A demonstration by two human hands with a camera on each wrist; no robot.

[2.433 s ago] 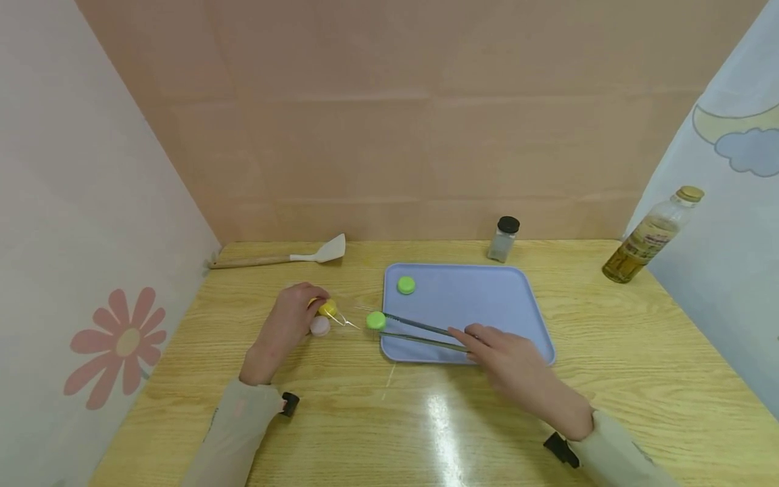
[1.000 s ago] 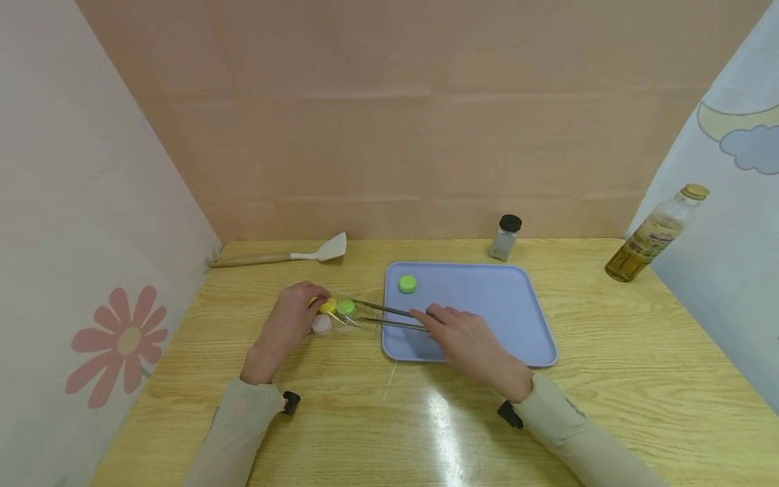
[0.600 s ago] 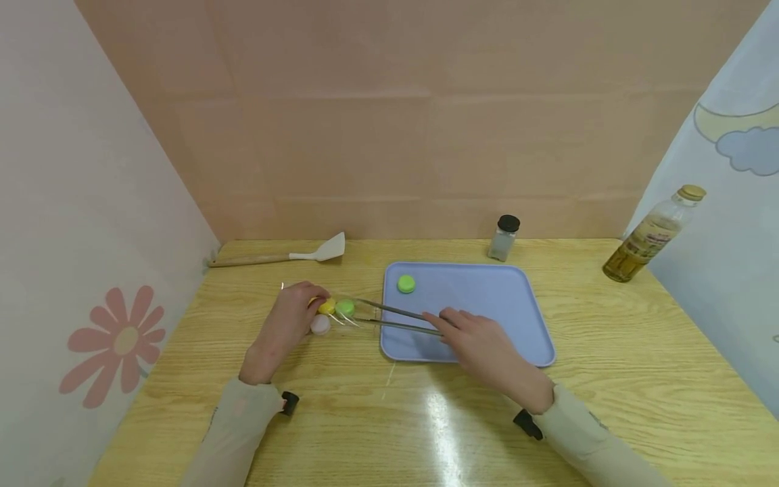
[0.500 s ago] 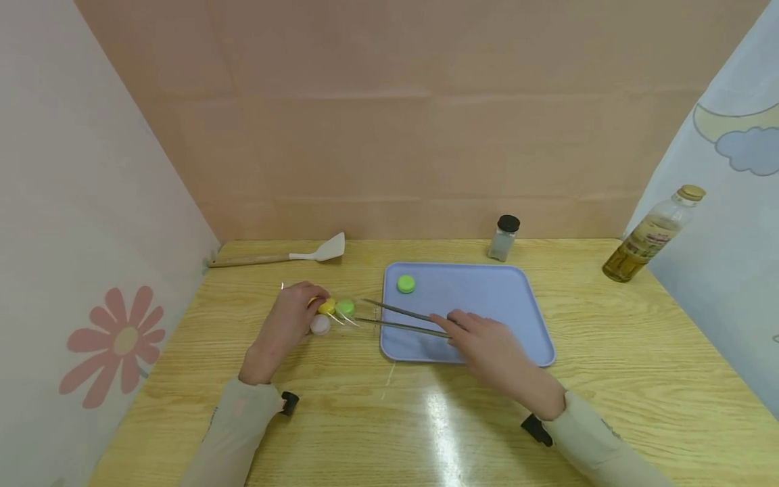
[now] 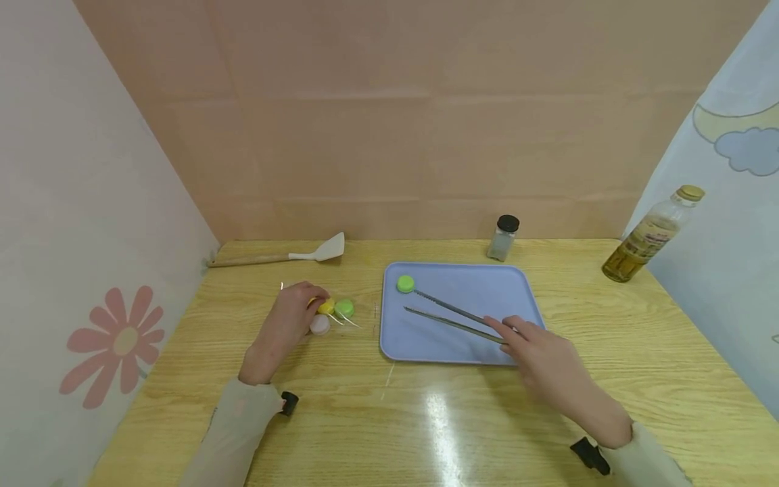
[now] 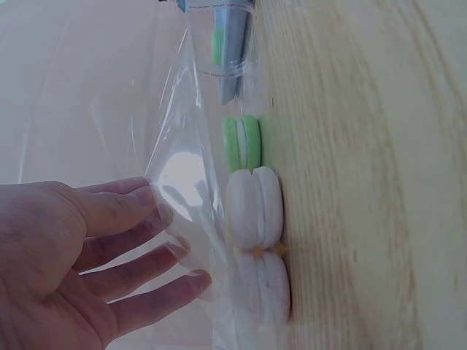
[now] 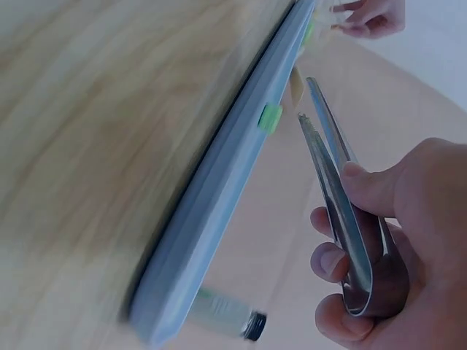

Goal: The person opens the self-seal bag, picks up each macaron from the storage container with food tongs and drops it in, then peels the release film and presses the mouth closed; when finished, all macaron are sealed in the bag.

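My left hand point(image 5: 295, 311) pinches the top film of a clear plastic bag point(image 6: 182, 175) and holds it raised. Inside lie a green macaron point(image 5: 344, 309), a yellow macaron point(image 5: 326, 306) and pale pink macarons point(image 6: 255, 208), partly behind the fingers in the head view. In my right hand point(image 5: 541, 358) is a pair of metal tongs point(image 7: 339, 204), their arms spread apart with nothing between the tips. They hang above the blue tray point(image 5: 475, 284). One more green macaron point(image 5: 405, 283) sits at the tray's back left corner, near the tong tips in the head view.
A spatula point(image 5: 316, 255) with a wooden handle lies at the back left. Behind the tray stands a small jar point(image 5: 502, 240) with a black lid. An oil bottle point(image 5: 651, 237) is at the back right. Walls border the table on the left, back and right.
The tongs carried a green macaron left into the bag and let it go. They have since opened and drawn back right over the tray. My left hand has stayed in place.
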